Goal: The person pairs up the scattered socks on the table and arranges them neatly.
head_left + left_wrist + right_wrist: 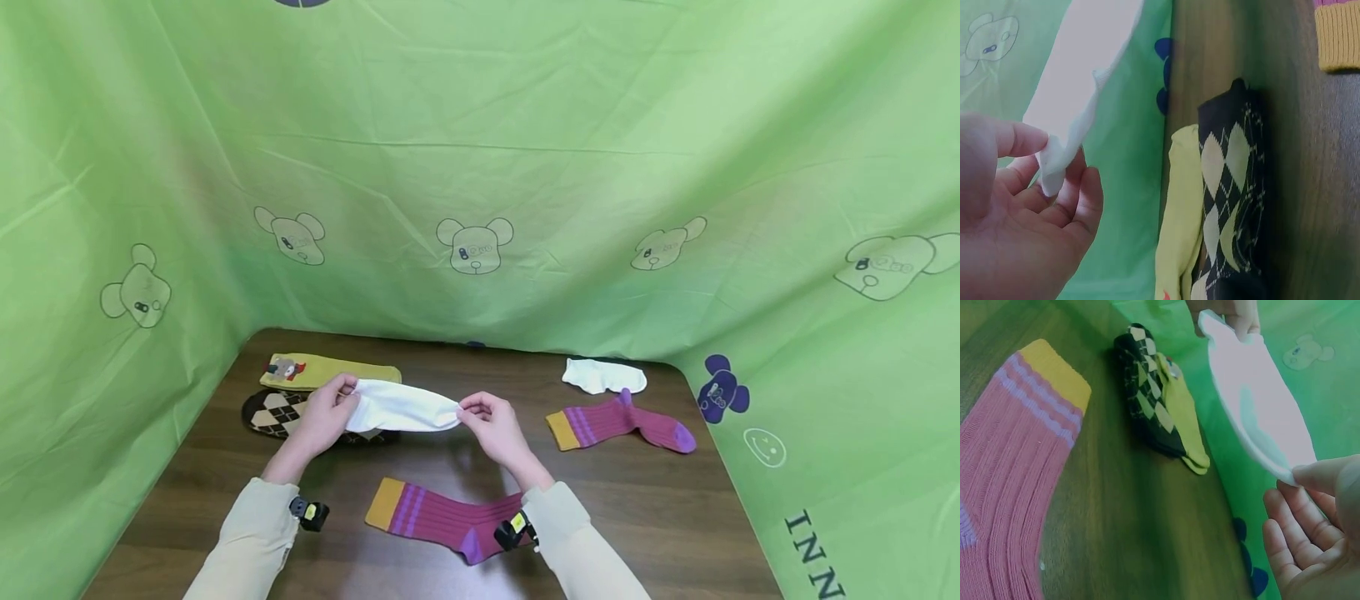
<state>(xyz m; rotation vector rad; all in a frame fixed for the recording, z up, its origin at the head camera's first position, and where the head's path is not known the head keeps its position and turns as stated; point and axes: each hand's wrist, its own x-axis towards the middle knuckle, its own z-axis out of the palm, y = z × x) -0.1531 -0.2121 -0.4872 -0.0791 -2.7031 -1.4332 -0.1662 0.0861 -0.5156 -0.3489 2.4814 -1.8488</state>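
white sock (405, 407), long axis left-to-right, ends in the pinch of left hand (326, 415) and right hand (497, 427)

Brown wood-grain tabletop (675, 517), green cloth (480, 100) on three sides.
Cloth creased, hangs behind plus left and right; outlined bear heads (475, 247) across it. Right side: dark purple bear head (723, 389), white smiley (765, 447), dark letters "INN" (813, 554). Tabletop's far corners rounded, pale sheen toward front.

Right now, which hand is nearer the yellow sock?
Left. In the head view, the left hand partly overlaps the yellow sock; the right hand sits right of it, farther off.
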